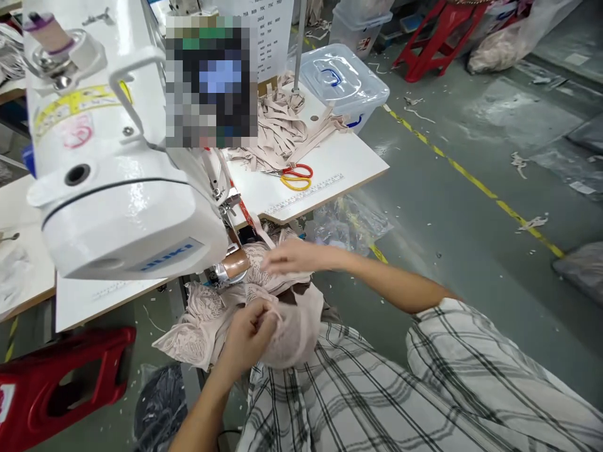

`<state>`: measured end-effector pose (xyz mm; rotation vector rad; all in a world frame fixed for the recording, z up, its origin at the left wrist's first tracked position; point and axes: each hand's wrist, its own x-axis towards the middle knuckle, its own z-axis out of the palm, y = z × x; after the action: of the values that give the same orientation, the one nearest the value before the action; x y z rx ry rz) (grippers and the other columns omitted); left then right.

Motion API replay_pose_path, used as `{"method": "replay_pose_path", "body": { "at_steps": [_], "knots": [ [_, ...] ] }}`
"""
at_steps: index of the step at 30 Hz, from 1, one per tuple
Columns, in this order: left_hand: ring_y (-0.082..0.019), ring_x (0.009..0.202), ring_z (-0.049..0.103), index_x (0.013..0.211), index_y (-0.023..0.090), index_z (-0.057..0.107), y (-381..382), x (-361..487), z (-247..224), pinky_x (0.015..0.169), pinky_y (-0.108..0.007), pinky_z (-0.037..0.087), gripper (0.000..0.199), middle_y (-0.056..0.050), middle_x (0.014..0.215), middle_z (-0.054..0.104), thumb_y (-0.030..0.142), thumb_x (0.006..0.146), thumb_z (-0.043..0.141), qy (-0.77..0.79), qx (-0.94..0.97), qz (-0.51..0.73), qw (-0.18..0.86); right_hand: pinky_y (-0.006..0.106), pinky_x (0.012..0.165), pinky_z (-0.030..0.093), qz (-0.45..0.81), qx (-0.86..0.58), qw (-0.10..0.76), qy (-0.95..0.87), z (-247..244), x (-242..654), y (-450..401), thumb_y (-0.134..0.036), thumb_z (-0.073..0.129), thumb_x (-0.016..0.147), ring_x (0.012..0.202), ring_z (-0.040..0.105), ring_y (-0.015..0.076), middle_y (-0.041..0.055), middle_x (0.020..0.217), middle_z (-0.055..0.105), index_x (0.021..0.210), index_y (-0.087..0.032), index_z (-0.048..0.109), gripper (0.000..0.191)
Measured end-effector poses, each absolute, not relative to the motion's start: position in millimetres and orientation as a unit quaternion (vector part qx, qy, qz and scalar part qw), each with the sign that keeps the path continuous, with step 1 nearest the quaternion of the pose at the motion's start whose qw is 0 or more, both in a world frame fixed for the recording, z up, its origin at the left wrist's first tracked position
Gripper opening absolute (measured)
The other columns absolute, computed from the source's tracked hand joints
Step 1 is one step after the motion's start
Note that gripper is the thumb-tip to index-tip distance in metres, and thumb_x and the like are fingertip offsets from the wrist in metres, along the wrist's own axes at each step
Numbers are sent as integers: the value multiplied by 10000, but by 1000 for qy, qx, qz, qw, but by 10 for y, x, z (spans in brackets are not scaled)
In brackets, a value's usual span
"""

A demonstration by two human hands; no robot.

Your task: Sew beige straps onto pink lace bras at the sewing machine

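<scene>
Several pale pink lace bras (pixel 198 311) hang together below the head of a white sewing machine (pixel 136 226). My left hand (pixel 249 336) is closed, pinching the edge of one bra beside its rounded cup (pixel 294 333). Just right of the machine's needle area, my right hand (pixel 296 256) reaches in with its fingers stretched out flat over the lace. Whether its fingertips touch the fabric cannot be made out. A narrow pink strip (pixel 264 232) runs down from the red guide to the sewing spot. The needle itself is hidden.
Scissors with red and yellow handles (pixel 296 177) lie on the white machine table (pixel 339 154), near a heap of pink straps (pixel 277 125). A lidded clear plastic box (pixel 342 75) stands behind. A red stool (pixel 108 370) is at lower left.
</scene>
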<state>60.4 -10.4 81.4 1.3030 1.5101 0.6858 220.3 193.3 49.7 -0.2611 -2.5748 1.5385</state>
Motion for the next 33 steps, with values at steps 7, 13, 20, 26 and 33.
{"method": "replay_pose_path", "body": {
  "at_steps": [7, 13, 20, 26, 33],
  "knots": [
    [-156, 662, 577, 920, 198, 683, -104, 613, 875, 601, -252, 419, 216, -14, 752, 658, 405, 858, 677, 689, 587, 286, 316, 224, 611, 322, 492, -42, 3, -870, 617, 2348, 1370, -259, 576, 927, 664, 545, 112, -19, 750, 654, 974, -201, 698, 143],
    [-109, 530, 428, 625, 185, 518, -64, 460, 662, 510, -230, 325, 462, 31, 560, 475, 536, 924, 543, 671, 500, 261, 482, 260, 717, 411, 497, -126, 89, -854, 449, 2304, 1362, -314, 637, 869, 800, 588, 156, 12, 887, 670, 1069, -212, 684, 228],
    [-116, 569, 435, 665, 181, 552, -98, 444, 698, 520, -236, 318, 445, 23, 599, 492, 558, 902, 567, 701, 435, 310, 472, 280, 723, 474, 707, -175, 22, -685, 9, 2274, 1151, -622, 500, 936, 745, 577, 143, 10, 773, 631, 830, -170, 694, 503],
    [-96, 524, 343, 596, 195, 400, -109, 483, 746, 500, -241, 253, 486, 43, 551, 367, 527, 925, 531, 706, 460, 293, 453, 165, 548, 445, 914, -279, 130, -265, 26, 2034, 1009, -452, 842, 727, 575, 492, 60, -65, 625, 537, 859, -164, 673, 360],
    [-90, 531, 299, 595, 200, 327, -173, 385, 781, 516, -256, 221, 456, 49, 554, 303, 417, 945, 522, 736, 476, 315, 364, 144, 512, 458, 911, -379, 162, 7, 226, 2141, 1072, -283, 911, 650, 501, 472, 26, -96, 575, 517, 681, -176, 533, 394]
  ]
}}
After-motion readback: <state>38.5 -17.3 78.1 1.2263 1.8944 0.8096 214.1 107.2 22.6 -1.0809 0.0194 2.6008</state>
